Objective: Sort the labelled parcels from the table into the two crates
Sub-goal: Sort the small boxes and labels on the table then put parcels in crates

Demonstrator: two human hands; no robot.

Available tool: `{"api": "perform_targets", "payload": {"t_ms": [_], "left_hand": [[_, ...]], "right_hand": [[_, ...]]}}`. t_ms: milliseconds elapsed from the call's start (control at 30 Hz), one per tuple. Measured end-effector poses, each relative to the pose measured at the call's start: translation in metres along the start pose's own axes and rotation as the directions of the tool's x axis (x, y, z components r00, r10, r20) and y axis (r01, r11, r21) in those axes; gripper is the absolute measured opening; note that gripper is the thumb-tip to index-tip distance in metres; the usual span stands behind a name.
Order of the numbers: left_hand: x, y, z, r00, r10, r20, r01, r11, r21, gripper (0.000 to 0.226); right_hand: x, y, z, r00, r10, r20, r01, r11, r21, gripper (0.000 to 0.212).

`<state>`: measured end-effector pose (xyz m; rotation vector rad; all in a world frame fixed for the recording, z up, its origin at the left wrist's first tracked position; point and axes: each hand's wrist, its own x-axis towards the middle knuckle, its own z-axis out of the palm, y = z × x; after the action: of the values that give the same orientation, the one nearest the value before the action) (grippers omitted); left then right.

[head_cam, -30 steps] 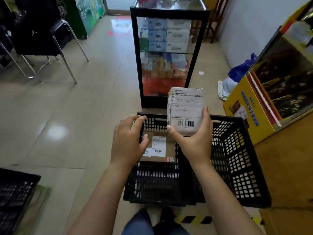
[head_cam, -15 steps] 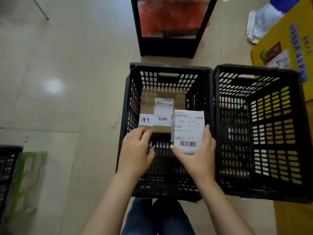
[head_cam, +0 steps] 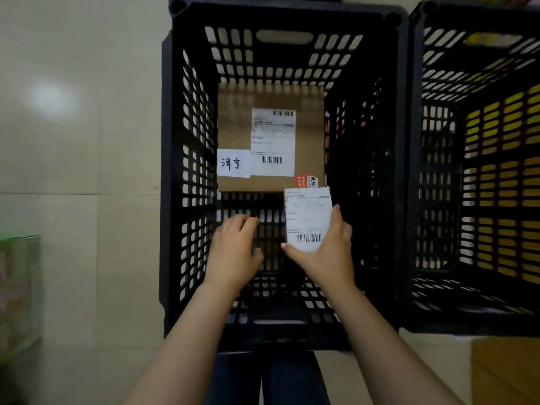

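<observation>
inside the left crate, the right hand pinching the white parcel has sunk lower, left hand relaxed, empty.

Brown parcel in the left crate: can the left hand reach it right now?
Probably yes. The left hand holds nothing over the crate, near the brown parcel; nothing lies between them. The right hand holds the white parcel aside.

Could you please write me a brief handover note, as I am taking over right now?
Left hand: open, holding nothing, inside the left black slatted plastic crate.
Right hand: grips the small white labelled parcel low in that crate.
Done: brown cardboard box lies in it.
To do: release the parcel; table out of view.
Second black crate stands to the right.
</observation>
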<state>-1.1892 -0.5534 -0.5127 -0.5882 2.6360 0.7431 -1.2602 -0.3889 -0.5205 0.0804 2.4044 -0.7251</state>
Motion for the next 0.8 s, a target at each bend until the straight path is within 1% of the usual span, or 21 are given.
{"api": "perform_targets", "payload": {"t_ms": [133, 267, 367, 467, 533, 633, 733, 800], "left_hand": [[0.006, -0.002, 0.009, 0.998, -0.039, 0.050, 0.039, 0.999, 0.009, 0.055], [0.015, -0.003, 0.017, 0.997, -0.029, 0.068, 0.027, 0.999, 0.028, 0.055], [0.019, -0.003, 0.021, 0.996, -0.030, 0.084, 0.027, 0.999, 0.041, 0.056], [0.019, -0.004, 0.024, 0.995, -0.029, 0.100, 0.024, 0.998, 0.052, 0.057], [0.017, -0.004, 0.025, 0.994, -0.019, 0.107, 0.014, 0.999, 0.049, 0.056], [0.015, -0.006, 0.027, 0.994, -0.005, 0.114, -0.001, 0.999, 0.047, 0.054], [0.013, -0.010, 0.029, 0.994, -0.005, 0.107, 0.000, 0.999, 0.045, 0.052], [0.011, -0.012, 0.030, 0.994, -0.006, 0.110, -0.001, 0.998, 0.056, 0.051]], "right_hand": [[0.016, 0.011, 0.007, 1.000, 0.019, 0.018, -0.019, 1.000, -0.003, 0.127], [0.031, 0.024, 0.012, 0.997, 0.040, 0.062, -0.038, 0.999, -0.035, 0.125], [0.038, 0.033, 0.018, 0.995, 0.049, 0.084, -0.035, 0.987, -0.159, 0.122], [0.039, 0.036, 0.025, 0.993, 0.075, 0.093, -0.040, 0.943, -0.331, 0.116], [0.035, 0.037, 0.030, 0.995, 0.049, 0.088, -0.009, 0.913, -0.408, 0.110], [0.030, 0.040, 0.035, 0.997, -0.030, 0.072, 0.061, 0.874, -0.483, 0.094], [0.033, 0.042, 0.036, 0.982, -0.109, 0.153, 0.177, 0.817, -0.549, 0.082], [0.036, 0.043, 0.036, 0.974, -0.096, 0.205, 0.198, 0.799, -0.568, 0.078]]}}
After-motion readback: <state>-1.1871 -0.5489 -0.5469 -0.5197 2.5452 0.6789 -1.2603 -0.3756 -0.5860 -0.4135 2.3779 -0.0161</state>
